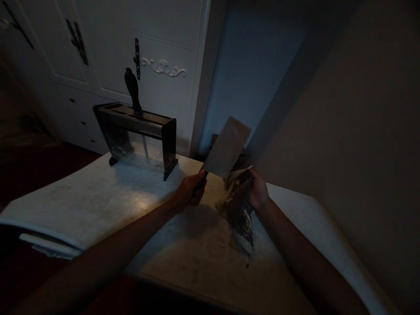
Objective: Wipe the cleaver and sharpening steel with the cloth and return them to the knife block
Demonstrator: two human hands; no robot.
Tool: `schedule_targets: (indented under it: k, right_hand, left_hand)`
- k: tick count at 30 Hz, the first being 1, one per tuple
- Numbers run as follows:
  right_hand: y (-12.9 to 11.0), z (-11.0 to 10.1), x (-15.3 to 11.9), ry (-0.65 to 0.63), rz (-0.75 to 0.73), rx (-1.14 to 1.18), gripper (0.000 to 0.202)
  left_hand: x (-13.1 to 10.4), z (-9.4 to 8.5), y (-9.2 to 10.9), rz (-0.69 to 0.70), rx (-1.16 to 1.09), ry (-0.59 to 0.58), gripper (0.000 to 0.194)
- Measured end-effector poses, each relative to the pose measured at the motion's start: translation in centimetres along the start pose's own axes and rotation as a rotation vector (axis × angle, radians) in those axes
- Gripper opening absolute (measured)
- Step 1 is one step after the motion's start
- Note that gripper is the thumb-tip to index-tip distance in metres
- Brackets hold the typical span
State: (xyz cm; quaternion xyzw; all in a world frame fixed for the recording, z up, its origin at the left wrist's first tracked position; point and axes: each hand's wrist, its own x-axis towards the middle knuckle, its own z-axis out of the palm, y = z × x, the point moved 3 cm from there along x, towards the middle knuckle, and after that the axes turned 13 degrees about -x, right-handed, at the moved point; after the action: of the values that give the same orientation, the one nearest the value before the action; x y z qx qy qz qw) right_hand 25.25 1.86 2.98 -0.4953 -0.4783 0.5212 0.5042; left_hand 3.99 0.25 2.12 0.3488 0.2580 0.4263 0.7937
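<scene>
On the table (88,192) stands a knife block (141,122); left hand (190,190) grips cleaver (227,148), right hand (259,190) a crumpled bundle (239,197).

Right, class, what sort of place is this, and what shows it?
Probably a dim room in a home: white cupboards with dark handles stand beyond a pale table, which holds a knife stand.

Bare hands (190,192) and slim, uncovered forearms (131,238), narrow at the wrists (173,208), broader farther back

Smooth metal cleaver blade (229,146); glossy, marbled tabletop (82,199); crumpled cloth (239,197).
</scene>
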Motion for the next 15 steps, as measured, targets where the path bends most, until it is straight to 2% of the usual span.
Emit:
schedule_targets:
  k: [2,6,9,12,15]
  right_hand:
    - [-0.3,1.6,-0.6,-0.046,0.006,0.005,0.048]
    - [-0.6,4.5,-1.8,-0.014,-0.033,0.084,0.040]
    - [0.3,6.5,-2.7,-0.062,0.134,0.274,0.033]
    - [1.4,8.0,-3.6,-0.078,0.335,0.454,0.035]
    - [1.9,8.9,-4.1,-0.034,0.406,0.521,0.032]
  left_hand:
    - [-0.1,0.4,-0.3,0.061,-0.030,-0.037,0.054]
    - [-0.2,0.8,-0.5,0.195,-0.038,-0.030,0.058]
    - [-0.4,0.8,-0.3,0.338,0.044,0.014,0.057]
    - [-0.8,0.8,-0.1,0.504,0.143,0.041,0.053]
    - [-0.9,0.6,-0.1,0.576,0.233,0.082,0.048]
